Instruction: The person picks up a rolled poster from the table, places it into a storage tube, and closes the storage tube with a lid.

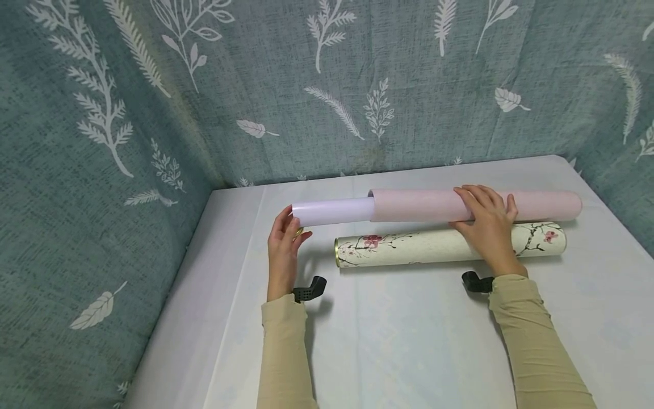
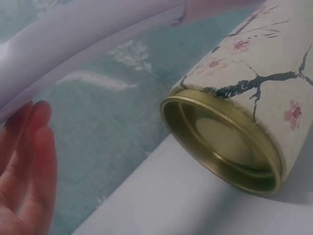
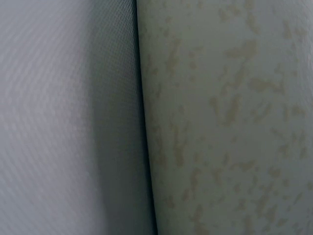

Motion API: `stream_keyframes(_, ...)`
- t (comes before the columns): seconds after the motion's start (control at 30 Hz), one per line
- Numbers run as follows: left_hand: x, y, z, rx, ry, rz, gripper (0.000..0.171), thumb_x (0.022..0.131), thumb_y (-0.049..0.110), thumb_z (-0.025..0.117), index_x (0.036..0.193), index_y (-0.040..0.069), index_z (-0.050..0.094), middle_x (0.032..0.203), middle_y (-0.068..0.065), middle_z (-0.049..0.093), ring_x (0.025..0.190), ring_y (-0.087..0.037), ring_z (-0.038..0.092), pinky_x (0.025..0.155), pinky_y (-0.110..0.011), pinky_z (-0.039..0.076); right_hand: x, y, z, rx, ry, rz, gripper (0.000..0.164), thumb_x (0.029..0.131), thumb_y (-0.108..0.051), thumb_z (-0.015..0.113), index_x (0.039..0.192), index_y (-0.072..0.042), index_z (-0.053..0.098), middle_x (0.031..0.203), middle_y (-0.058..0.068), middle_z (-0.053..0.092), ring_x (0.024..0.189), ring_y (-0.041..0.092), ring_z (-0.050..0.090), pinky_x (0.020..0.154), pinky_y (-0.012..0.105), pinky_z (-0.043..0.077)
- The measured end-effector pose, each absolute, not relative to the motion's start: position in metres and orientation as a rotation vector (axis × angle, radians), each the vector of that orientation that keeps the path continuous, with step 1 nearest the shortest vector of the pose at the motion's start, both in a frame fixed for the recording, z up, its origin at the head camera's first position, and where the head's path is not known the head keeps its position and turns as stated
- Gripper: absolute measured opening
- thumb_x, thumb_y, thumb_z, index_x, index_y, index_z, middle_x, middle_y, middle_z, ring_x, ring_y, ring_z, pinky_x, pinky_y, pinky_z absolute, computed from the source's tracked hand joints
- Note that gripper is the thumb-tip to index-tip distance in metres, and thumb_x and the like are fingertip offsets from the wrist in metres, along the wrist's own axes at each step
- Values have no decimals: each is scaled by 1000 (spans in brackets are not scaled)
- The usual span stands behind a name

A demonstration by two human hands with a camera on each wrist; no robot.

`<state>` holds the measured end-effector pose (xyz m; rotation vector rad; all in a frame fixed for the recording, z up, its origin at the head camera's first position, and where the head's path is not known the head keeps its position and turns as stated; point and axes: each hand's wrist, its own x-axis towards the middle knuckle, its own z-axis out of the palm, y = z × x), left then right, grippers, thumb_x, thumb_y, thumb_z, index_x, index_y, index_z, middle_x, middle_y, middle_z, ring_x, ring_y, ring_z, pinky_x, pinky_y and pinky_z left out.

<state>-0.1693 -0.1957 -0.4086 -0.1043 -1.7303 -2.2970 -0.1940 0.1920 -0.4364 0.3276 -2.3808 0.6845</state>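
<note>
In the head view, a smooth pale lavender roll sticks out of the left end of a wider pink tube. My left hand grips the roll's free left end, and a small gold-coloured edge shows by its fingers. Over the pink tube's middle, my right hand has its fingers across the top and the thumb at the near side. A cream tube with painted blossoms lies just in front, partly under the right wrist. The left wrist view shows its recessed gold end; speckled cream surface fills much of the right wrist view.
A white cloth-covered table lies under everything. Behind it and along both sides hangs a green curtain with white leaf prints. Black wrist mounts stick out from both sleeves, the right one close to the blossom tube.
</note>
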Motion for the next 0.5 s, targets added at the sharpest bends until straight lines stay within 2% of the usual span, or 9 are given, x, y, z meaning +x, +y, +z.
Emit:
stream_keyframes(0.2, -170, -192, -408, -60, -1773, -2251, 45, 85, 30, 60, 126, 15, 48, 121, -11, 47, 98, -24, 50, 82, -38, 47, -195, 193, -438, 339, -2374, 674, 72, 61, -16, 82, 126, -21, 51, 128, 3, 47, 123, 23, 31, 101, 55, -1)
stream_keyframes(0.5, -170, -189, -402, -75, -1726, -2282, 44, 85, 26, 62, 124, 11, 50, 125, -9, 46, 105, -25, 48, 85, -40, 46, -194, 193, -440, 343, -2355, 661, 73, 60, -16, 83, 125, -21, 51, 128, 3, 47, 124, 24, 31, 101, 56, -1)
